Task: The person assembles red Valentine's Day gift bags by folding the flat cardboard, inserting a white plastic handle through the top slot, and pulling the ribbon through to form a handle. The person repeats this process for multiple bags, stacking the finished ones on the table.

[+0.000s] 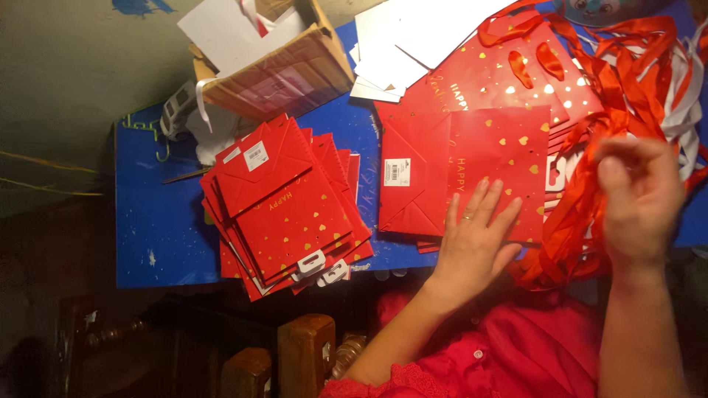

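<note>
The person's left hand (476, 239) lies flat and open, fingers spread, on the lower edge of a folded red gift bag (464, 169) with small gold hearts, pressing it on the blue table (158, 221). This bag sits on top of some more red bags of the same kind, in the middle of the table. The right hand (638, 199) is raised just beside it, on the right, with the fingers curled and pinching a strand of red ribbon (571, 214); the hand is blurred, so the exact grip I cannot tell well. A loose tangle of red ribbons (627, 66) spreads over the right part of the table. To the left, well apart from the hands, a fanned stack of flat red bags (284, 203) rests near the table edge. Behind it stands a cardboard box (276, 70), and white paper sheets (409, 40) lie at the far side.
</note>
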Demonstrator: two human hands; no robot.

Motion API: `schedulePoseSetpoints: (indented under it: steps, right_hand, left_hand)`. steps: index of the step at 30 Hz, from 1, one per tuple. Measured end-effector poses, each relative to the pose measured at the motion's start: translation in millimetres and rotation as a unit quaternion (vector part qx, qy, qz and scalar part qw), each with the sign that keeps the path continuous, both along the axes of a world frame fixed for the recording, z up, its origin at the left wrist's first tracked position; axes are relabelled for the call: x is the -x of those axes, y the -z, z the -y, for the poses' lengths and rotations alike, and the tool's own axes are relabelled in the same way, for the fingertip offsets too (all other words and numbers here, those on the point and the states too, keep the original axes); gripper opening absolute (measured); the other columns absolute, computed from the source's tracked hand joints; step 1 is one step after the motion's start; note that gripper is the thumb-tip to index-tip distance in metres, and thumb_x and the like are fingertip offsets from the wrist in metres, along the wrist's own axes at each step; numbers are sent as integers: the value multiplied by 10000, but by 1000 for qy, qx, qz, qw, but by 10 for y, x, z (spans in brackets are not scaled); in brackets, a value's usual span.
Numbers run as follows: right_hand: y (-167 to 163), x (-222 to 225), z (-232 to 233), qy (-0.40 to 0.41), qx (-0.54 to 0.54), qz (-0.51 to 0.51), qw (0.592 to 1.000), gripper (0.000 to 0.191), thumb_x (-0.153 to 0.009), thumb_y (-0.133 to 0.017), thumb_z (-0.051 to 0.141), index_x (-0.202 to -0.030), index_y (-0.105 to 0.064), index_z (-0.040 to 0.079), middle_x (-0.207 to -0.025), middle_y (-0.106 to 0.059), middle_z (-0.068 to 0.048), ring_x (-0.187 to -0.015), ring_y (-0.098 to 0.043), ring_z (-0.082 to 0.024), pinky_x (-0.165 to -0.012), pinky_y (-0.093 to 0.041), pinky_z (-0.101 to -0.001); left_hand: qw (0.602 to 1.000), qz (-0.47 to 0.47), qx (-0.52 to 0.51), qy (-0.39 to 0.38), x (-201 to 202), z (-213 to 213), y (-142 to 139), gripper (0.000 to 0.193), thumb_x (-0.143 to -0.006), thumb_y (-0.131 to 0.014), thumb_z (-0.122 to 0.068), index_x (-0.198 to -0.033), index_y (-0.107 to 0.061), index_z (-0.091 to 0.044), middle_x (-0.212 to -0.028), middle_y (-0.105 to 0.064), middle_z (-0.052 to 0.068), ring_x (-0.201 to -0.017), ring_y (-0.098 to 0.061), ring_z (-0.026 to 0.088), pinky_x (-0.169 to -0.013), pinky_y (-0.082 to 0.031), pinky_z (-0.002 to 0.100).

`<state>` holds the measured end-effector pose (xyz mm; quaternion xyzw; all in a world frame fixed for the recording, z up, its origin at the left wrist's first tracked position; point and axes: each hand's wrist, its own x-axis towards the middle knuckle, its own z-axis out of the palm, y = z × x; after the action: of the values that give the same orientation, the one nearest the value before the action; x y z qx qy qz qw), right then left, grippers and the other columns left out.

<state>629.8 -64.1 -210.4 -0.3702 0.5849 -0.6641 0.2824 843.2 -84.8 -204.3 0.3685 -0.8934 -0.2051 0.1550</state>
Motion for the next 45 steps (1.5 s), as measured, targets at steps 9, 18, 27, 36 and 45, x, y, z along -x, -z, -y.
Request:
schedulePoseSetpoints:
  steps: [9, 18, 27, 36, 45]
  right_hand:
    - [453, 1003, 1281, 19, 78, 76, 994, 126, -1155, -561, -1, -1276, -580, 31, -1099, -578, -26, -921, -550, -94, -854, -468, -220]
    - [848, 1733, 2053, 85, 91, 49, 991, 247, -1039, -618, 250, -1271, -612, 168, -1299, -593, 20, -1270, -516, -159, -1100, -420, -407]
    - [964, 1924, 2153, 45, 79, 193, 977, 391, -1061, -715, 346, -1360, -624, 110, -1350, -602, -103, -1348, -514, -322, -1208, -406, -550]
    - [884, 1837, 2115, 69, 67, 191, 977, 244, -1022, -734, 162, -1223, -615, 93, -1166, -643, -87, -1103, -643, -259, -1008, -610, -508]
    - [865, 1734, 2199, 107, 33, 131, 985, 136, -1056, -788, 56, -1113, -664, 58, -1035, -673, -71, -907, -673, -162, -739, -665, -338]
  left_hand:
    - [1000, -13, -3, -2, -20, 25, 76, 723, -896, -736, -314, -1548, -471, -146, -1669, -361, 178, -1604, -283, 346, -1300, -177, 617]
    - [1000, -27, -8, 0, -47, 65, 69, 718, -919, -726, -325, -1568, -466, -160, -1685, -358, 178, -1613, -282, 340, -1293, -169, 630]
    - [1000, -26, -9, 0, -37, 74, 85, 718, -918, -730, -337, -1565, -477, -159, -1675, -363, 180, -1610, -281, 339, -1290, -166, 631]
    - [1000, -22, 4, -2, -18, 51, 95, 715, -923, -736, -348, -1564, -483, -156, -1689, -350, 180, -1617, -277, 338, -1285, -183, 627]
    - [1000, -15, 12, -4, -19, 46, 114, 715, -925, -736, -361, -1561, -483, -157, -1687, -346, 171, -1617, -270, 338, -1283, -180, 634]
